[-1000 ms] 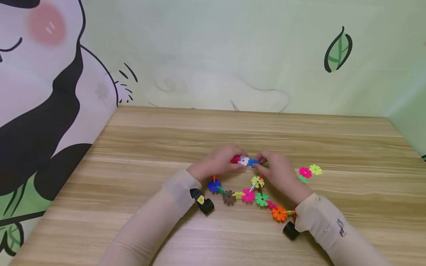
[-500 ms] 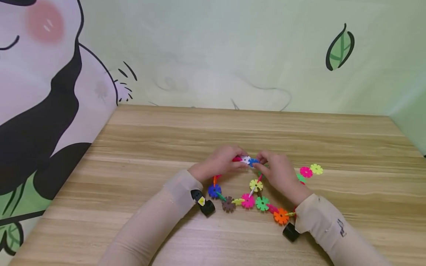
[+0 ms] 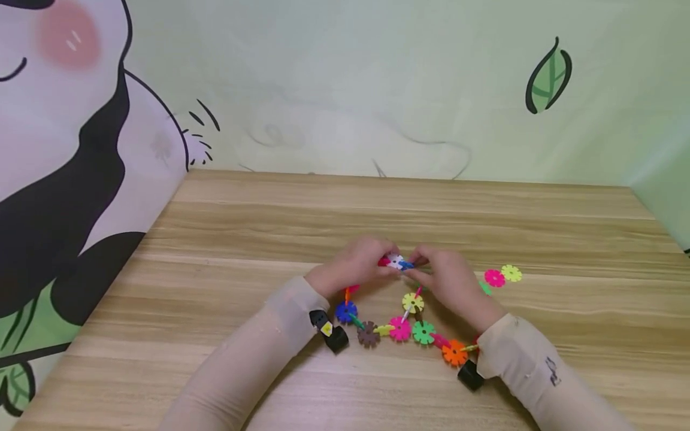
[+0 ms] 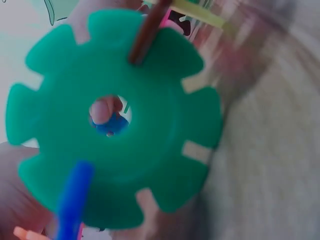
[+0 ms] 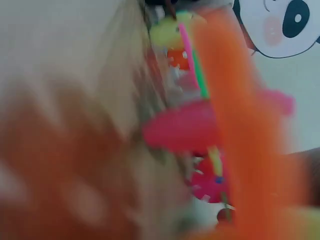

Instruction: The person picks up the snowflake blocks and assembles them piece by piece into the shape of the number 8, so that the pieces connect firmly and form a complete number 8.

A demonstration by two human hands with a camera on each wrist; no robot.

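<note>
In the head view, a chain of notched plastic snowflake discs in many colours lies in a loop before me. My left hand (image 3: 358, 261) pinches it at a red disc (image 3: 384, 261) and a white disc (image 3: 396, 261). Thumb and fingers of my right hand (image 3: 450, 280) pinch the blue disc (image 3: 407, 266), which joins the white one and looks edge-on. A green disc (image 4: 160, 110) fills the left wrist view, with a brown disc and a blue disc in its slots. Close to the right wrist camera, an orange disc (image 5: 235, 115) blurs past a pink disc (image 5: 182, 127).
A pink disc (image 3: 494, 278) and a yellow disc (image 3: 511, 273) lie right of my right hand. The chain's orange disc (image 3: 455, 353) sits by the right wrist camera (image 3: 471, 376). Behind the wooden table (image 3: 302, 209) stands a painted wall (image 3: 334, 90).
The blue disc has turned from face-on to edge-on beside the white one. My right hand has shifted slightly left, and the lower chain has slid a little toward me.
</note>
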